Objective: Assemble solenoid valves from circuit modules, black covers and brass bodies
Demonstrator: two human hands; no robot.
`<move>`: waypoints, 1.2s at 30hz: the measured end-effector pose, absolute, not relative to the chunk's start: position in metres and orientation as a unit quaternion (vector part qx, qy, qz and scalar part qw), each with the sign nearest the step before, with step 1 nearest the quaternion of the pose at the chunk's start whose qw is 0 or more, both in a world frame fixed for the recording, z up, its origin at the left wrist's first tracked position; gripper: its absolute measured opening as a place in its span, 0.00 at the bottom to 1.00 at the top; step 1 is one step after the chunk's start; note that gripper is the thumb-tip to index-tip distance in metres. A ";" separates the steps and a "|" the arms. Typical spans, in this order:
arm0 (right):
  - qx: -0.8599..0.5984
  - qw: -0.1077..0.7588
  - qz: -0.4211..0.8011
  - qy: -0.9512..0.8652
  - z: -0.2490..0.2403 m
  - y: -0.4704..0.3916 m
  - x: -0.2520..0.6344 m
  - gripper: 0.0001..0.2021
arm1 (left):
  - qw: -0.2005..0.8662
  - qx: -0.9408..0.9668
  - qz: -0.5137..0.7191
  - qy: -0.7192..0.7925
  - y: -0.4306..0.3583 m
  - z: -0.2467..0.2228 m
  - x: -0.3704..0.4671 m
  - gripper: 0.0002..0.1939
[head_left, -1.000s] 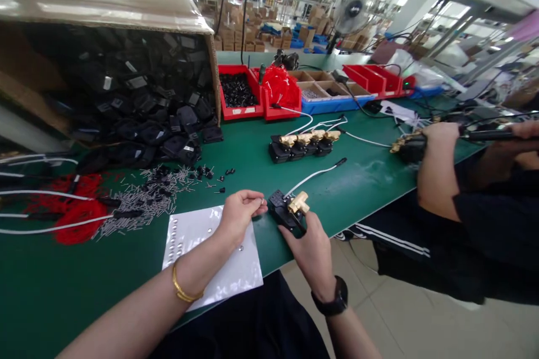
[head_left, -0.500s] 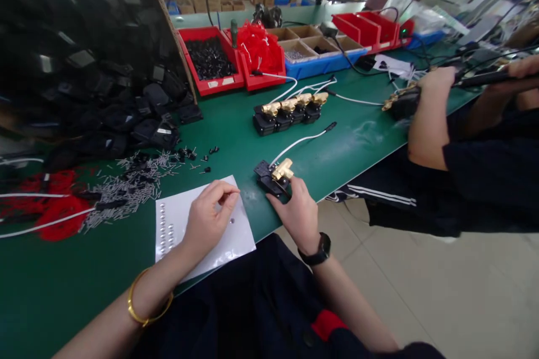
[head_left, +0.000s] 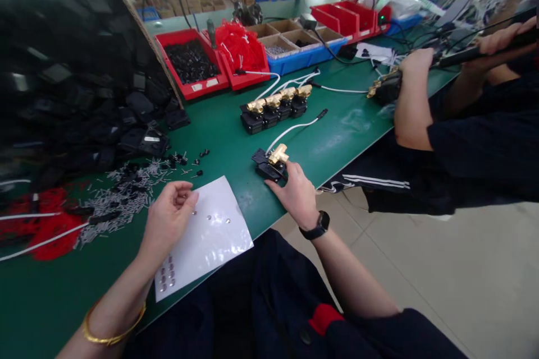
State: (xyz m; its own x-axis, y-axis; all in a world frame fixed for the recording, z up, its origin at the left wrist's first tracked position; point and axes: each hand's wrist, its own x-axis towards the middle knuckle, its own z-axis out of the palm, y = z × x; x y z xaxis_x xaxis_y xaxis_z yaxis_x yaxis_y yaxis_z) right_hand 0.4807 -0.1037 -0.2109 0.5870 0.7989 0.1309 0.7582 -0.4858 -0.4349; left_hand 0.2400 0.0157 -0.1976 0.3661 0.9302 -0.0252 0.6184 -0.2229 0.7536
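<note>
Your left hand [head_left: 168, 216] has swung back from the brass-and-black valve [head_left: 272, 161] to the white sheet [head_left: 210, 235], fingertips pinched together over the small silver beads [head_left: 208, 217] there, though whether the grip has one I cannot tell; your right hand [head_left: 295, 193] stays put, its grip closed on the valve at the near edge of the green surface [head_left: 236, 146]. So the piece is steadied and waiting while you fetch. Around you: four finished valves [head_left: 275, 106] in a row behind, loose metal pins [head_left: 122, 202] left, and a co-worker's arm [head_left: 410, 98] with a tool well apart on the right.
</note>
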 end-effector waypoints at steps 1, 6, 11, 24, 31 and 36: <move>-0.864 0.227 0.035 -0.448 -0.212 -0.103 0.483 0.24 | 0.324 0.746 0.234 0.532 0.023 -0.198 0.231 0.15; -0.860 0.233 -0.014 -0.454 -0.226 -0.100 0.489 0.24 | 0.180 0.706 0.275 0.627 0.066 -0.190 0.186 0.14; -0.857 0.226 -0.048 -0.460 -0.234 -0.099 0.489 0.26 | 0.177 0.772 0.229 0.566 0.090 -0.187 0.200 0.05; -0.857 0.218 -0.033 -0.465 -0.226 -0.097 0.476 0.25 | 0.294 0.743 0.284 0.530 0.089 -0.197 0.211 0.05; -0.861 0.230 -0.001 -0.455 -0.222 -0.095 0.467 0.23 | 0.516 0.627 0.330 0.482 0.038 -0.198 0.292 0.13; -0.863 0.221 0.016 -0.455 -0.221 -0.096 0.456 0.21 | 0.575 0.582 0.332 0.469 0.017 -0.207 0.357 0.06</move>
State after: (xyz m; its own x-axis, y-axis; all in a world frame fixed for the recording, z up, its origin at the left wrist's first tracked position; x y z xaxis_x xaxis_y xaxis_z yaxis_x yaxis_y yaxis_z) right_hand 0.4562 -0.0959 -0.2206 0.5857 0.7918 0.1733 0.7778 -0.4888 -0.3951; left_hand 0.3573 0.0175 -0.2074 0.3389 0.9284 -0.1526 0.1653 0.1010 0.9811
